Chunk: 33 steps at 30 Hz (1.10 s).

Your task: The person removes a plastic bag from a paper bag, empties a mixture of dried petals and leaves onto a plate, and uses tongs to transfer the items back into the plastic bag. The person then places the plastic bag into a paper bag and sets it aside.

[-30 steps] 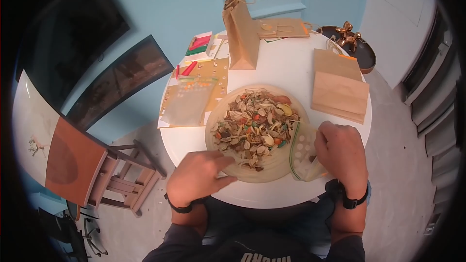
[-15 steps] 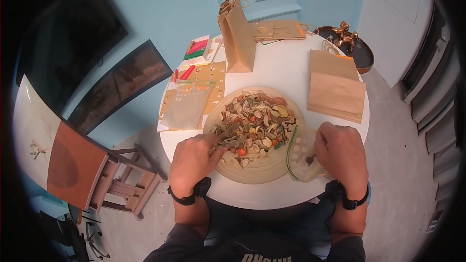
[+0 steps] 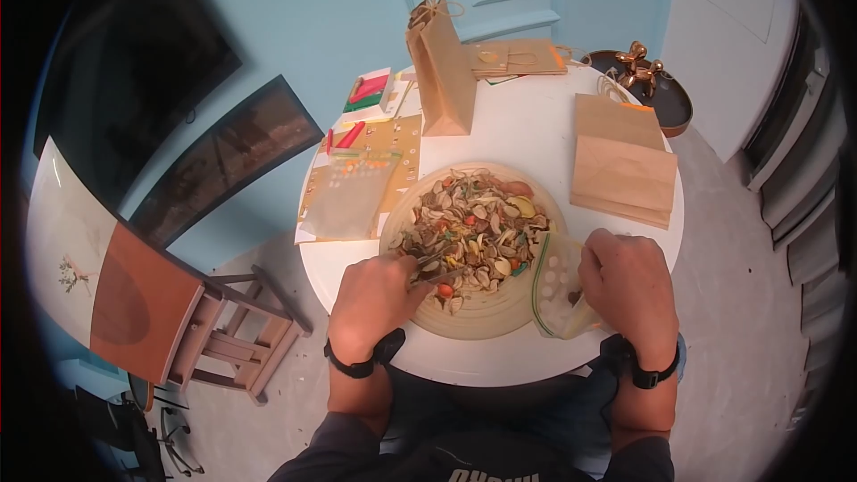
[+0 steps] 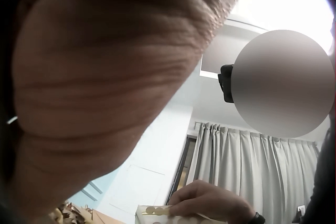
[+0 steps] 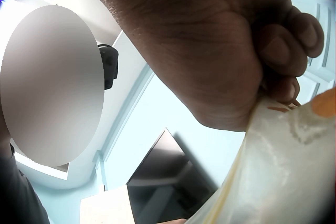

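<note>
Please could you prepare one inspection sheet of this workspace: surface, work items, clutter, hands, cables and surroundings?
Surface: round white table, partly covered.
Job's things: dish bearing dried mix; zip bag at its right edge.
Clutter: upright paper bag; flat paper bags at right and behind it; other zip bag on brown sheet, left.
Hands: right hand pinches the zip bag; left hand is at the dish's left edge, its hold unclear.
Cables: nothing seen on the table.
Surroundings: dark screen, blue wall, stool left, gold figure back right.
</note>
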Tool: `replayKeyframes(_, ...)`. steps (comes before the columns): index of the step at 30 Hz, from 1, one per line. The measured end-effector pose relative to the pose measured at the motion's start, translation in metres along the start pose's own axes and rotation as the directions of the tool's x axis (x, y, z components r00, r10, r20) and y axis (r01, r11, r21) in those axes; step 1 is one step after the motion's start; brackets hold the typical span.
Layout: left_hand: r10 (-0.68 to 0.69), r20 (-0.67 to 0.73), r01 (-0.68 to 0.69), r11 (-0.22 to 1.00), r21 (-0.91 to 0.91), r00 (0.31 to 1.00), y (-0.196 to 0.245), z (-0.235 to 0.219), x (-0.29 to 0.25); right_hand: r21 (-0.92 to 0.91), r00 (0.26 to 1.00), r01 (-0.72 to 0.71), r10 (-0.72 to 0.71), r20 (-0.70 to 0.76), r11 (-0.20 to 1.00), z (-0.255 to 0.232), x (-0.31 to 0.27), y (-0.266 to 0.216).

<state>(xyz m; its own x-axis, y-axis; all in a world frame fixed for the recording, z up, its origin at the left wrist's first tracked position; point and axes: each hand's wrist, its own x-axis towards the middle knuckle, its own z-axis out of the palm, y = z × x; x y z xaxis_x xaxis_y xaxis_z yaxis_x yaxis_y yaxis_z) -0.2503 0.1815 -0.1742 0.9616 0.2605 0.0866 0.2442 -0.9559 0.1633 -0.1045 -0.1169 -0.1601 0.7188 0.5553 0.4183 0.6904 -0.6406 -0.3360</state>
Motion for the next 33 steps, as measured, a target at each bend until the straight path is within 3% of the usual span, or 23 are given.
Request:
replayKeyframes(19, 0.012, -0.069, -0.012, 1.000, -0.013, 0.998, 0.001, -0.010, -0.003, 0.026, 1.000, 0.007, -0.007, -0.012, 1.000, 0.000, -0.001, 0.000)
replayKeyframes(22, 0.050, -0.152, -0.062, 0.995, -0.074, 0.987, 0.012, -0.017, -0.007, 0.043, 1.000, -0.005, 0.005, 0.002, 0.999, 0.001, 0.000, 0.000)
replayKeyframes(28, 0.245, -0.241, -0.291, 0.940, -0.177, 0.939, 0.045, -0.013, -0.010, 0.056, 1.000, -0.011, 0.010, 0.016, 0.998, 0.005, 0.001, 0.003)
replayKeyframes(32, 0.433, -0.188, -0.464, 0.868, -0.175, 0.882, 0.073, -0.004, -0.005, 0.028, 1.000, 0.001, -0.002, 0.012, 1.000, 0.003, 0.001, 0.004)
replayKeyframes(33, 0.432, -0.107, -0.445, 0.879, -0.171, 0.895, 0.075, -0.006, -0.006, 0.023, 1.000, -0.005, 0.005, 0.010, 1.000, 0.002, 0.001, 0.004)
